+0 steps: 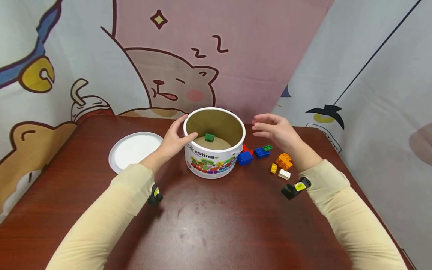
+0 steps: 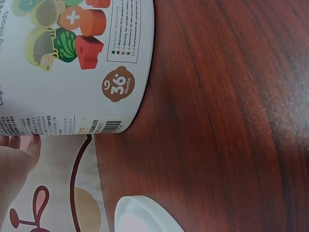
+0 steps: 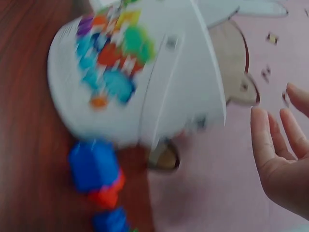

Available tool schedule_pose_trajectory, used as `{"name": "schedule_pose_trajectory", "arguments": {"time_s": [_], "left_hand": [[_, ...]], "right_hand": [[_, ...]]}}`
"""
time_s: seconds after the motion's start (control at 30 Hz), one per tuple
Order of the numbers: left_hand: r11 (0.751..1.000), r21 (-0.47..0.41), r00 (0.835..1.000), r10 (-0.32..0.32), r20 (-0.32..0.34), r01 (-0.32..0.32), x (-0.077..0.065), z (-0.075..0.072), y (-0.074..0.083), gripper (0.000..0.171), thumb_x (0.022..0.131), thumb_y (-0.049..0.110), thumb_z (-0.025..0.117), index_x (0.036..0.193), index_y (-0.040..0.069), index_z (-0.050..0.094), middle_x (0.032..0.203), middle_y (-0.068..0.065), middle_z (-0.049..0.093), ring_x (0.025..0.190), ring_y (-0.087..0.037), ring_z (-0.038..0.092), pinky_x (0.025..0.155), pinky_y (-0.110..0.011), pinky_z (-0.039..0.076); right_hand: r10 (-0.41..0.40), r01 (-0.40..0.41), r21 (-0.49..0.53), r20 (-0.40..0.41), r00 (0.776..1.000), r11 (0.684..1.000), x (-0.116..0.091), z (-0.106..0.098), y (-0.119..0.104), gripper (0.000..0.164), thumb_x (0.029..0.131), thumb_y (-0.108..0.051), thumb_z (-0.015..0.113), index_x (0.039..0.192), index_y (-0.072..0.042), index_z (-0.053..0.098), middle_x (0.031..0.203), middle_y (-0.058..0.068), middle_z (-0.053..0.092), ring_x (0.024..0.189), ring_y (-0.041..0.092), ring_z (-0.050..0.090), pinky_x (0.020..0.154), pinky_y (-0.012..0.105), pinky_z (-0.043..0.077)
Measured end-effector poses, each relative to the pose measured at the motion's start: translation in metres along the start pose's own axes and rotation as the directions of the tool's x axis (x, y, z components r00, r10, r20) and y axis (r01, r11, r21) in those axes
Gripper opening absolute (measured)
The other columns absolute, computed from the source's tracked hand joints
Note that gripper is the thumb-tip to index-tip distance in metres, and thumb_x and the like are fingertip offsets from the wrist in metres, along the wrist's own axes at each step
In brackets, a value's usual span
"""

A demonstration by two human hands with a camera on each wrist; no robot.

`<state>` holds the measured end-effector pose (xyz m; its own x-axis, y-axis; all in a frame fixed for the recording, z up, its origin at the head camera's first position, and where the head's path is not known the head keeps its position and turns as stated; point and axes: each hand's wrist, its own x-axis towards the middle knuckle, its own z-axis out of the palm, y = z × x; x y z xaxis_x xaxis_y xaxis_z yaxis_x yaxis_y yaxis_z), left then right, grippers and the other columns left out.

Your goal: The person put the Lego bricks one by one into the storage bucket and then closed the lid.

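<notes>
A white round bucket (image 1: pixel 210 163) with a printed toy label stands upright on the table, its mouth uncovered. Inside it lies a green building block (image 1: pixel 209 138). My left hand (image 1: pixel 174 140) holds the bucket's left side, thumb over the rim and fingers along the outer wall. To the right of the bucket, my right hand (image 1: pixel 277 130) hovers in the air, fingers loosely extended and nothing in them. Below it on the table are blue blocks (image 1: pixel 245 158), a partly hidden red block (image 1: pixel 246 149), orange blocks (image 1: pixel 284 161), a yellow block (image 1: pixel 274 168) and a white block (image 1: pixel 284 174).
A white round lid (image 1: pixel 135 150) lies on the brown table (image 1: pixel 202 217) left of the bucket. Another blue block (image 1: pixel 261 152) has a small green piece (image 1: pixel 268 147) at its edge. A printed cloth (image 1: pixel 256 48) hangs behind the table.
</notes>
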<state>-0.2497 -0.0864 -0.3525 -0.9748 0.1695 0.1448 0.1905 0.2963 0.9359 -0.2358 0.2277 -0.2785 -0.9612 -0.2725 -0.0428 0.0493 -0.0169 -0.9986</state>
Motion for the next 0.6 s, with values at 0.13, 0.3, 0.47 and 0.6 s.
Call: {"name": "schedule_pose_trajectory", "arguments": {"time_s": [0.13,0.3,0.47,0.6], "left_hand": [[1.0,0.01,1.0,-0.004,-0.004,0.004,0.0,-0.001,0.0,0.074,0.086,0.021,0.068,0.147,0.01,0.027,0.152,-0.012,0.025,0.138,-0.025,0.027,0.115,-0.041,0.025],[1.0,-0.001,1.0,0.006,-0.009,-0.006,0.0,-0.001,0.0,0.074,0.085,0.019,0.068,0.147,0.01,0.028,0.15,-0.012,0.027,0.135,-0.025,0.031,0.111,-0.04,0.033],[1.0,0.006,1.0,0.004,-0.006,-0.004,0.0,-0.001,-0.001,0.074,0.085,0.019,0.068,0.147,0.01,0.027,0.15,-0.013,0.026,0.135,-0.025,0.031,0.11,-0.039,0.035],[1.0,-0.002,1.0,0.0,0.0,0.0,0.0,-0.001,0.0,0.074,0.086,0.019,0.068,0.147,0.01,0.027,0.151,-0.012,0.025,0.136,-0.025,0.031,0.109,-0.039,0.035]], "right_hand": [[0.018,-0.021,-0.08,-0.049,0.999,0.997,-0.018,-0.034,0.015,0.01,0.089,-0.013,0.062,0.098,-0.017,0.064,0.096,-0.005,0.063,0.083,0.007,0.064,0.076,0.021,0.055],[0.049,-0.075,-0.199,-0.133,0.99,0.977,-0.038,-0.077,0.043,0.013,0.09,-0.021,0.062,0.102,-0.019,0.06,0.096,-0.011,0.063,0.085,0.004,0.062,0.075,0.017,0.054],[0.076,-0.131,-0.313,-0.179,0.981,0.941,-0.058,-0.107,0.071,0.016,0.091,-0.026,0.061,0.105,-0.022,0.058,0.1,-0.016,0.059,0.087,0.001,0.061,0.076,0.017,0.054],[0.12,-0.183,-0.335,-0.202,0.972,0.924,-0.07,-0.119,0.09,0.031,0.09,-0.027,0.061,0.115,-0.009,0.055,0.101,-0.015,0.057,0.086,0.001,0.061,0.077,0.019,0.054]]}}
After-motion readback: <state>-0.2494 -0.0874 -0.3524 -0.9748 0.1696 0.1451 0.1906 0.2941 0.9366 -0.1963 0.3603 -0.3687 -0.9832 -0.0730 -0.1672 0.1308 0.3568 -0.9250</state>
